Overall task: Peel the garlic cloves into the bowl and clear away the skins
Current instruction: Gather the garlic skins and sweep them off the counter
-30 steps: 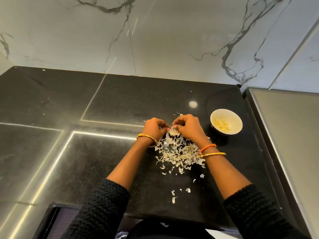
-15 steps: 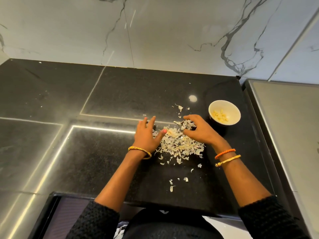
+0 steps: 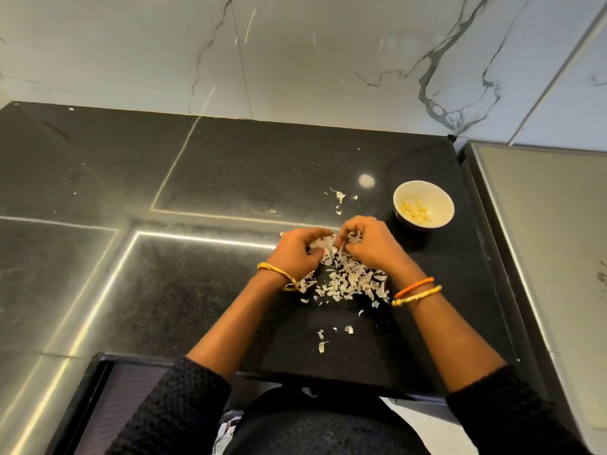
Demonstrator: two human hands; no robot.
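A heap of pale garlic skins (image 3: pixel 345 282) lies on the black counter (image 3: pixel 203 290) in front of me. My left hand (image 3: pixel 294 254) and my right hand (image 3: pixel 371 246) meet at the far end of the heap, fingers curled around a bunch of skins between them. A small white bowl (image 3: pixel 440 198) with several peeled yellow cloves (image 3: pixel 414 210) stands to the right of my right hand, apart from it. Whether an unpeeled clove lies under the hands is hidden.
A few stray skins (image 3: pixel 339 197) lie beyond the hands and more stray flakes (image 3: pixel 328 336) near the counter's front edge. A grey metal surface (image 3: pixel 551 251) borders the counter on the right. The marble wall (image 3: pixel 295 54) rises behind.
Half a second ago my hands were spread flat on either side of the heap. They have now come together and curled around skins at its far end.
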